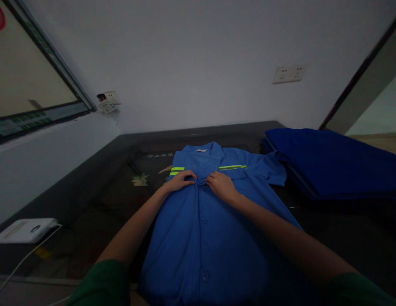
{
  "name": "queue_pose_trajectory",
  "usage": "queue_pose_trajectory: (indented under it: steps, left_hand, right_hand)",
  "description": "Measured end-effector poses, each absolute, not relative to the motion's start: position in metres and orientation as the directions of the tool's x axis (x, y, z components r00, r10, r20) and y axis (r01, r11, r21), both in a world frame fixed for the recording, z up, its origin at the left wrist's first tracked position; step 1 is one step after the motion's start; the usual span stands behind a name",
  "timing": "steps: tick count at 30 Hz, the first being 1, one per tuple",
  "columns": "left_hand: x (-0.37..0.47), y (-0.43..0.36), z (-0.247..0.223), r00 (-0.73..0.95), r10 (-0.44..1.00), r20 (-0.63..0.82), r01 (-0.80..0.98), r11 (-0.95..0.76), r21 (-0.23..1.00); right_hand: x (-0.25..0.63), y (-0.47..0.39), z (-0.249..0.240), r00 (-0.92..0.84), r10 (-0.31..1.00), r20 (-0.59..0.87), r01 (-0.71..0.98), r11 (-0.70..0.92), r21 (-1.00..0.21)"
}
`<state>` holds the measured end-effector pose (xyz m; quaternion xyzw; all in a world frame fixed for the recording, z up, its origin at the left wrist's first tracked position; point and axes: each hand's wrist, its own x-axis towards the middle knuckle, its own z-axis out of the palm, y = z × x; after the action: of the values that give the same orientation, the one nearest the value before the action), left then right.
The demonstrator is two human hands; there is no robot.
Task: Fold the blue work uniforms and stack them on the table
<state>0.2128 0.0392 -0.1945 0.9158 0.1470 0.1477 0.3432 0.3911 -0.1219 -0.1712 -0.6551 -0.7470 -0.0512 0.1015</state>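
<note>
A blue short-sleeved work shirt (229,238) with yellow-green stripes lies front up on the dark table, its collar toward the wall. One sleeve spreads to the right, and the left side is folded in over the upper chest. My left hand (181,180) pinches the front placket at chest height from the left. Close beside it, my right hand (220,185) grips the placket's other edge, fingers curled into the cloth. Whatever lies between the fingertips is too small to make out. Lower down the front, two buttons show.
A stack of folded dark blue cloth (338,165) lies at the table's right, touching the shirt's sleeve. A white box-shaped device (25,230) with a cable sits at the left edge. The dark tabletop (105,170) meets the wall, which carries sockets (289,73).
</note>
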Motion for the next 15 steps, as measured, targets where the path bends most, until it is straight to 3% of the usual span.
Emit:
queue_pose_trajectory:
  steps: [6, 15]
  left_hand:
    - [0.213, 0.042, -0.188, 0.937, 0.333, 0.109, 0.160, -0.682, 0.713]
    - [0.216, 0.040, -0.186, 0.940, 0.334, 0.071, 0.184, -0.669, 0.720]
  right_hand:
    - [0.389, -0.128, -0.167, -0.147, 0.972, 0.183, 0.988, 0.154, -0.021]
    - [0.380, -0.120, -0.171, -0.125, 0.976, 0.180, 0.987, 0.141, -0.077]
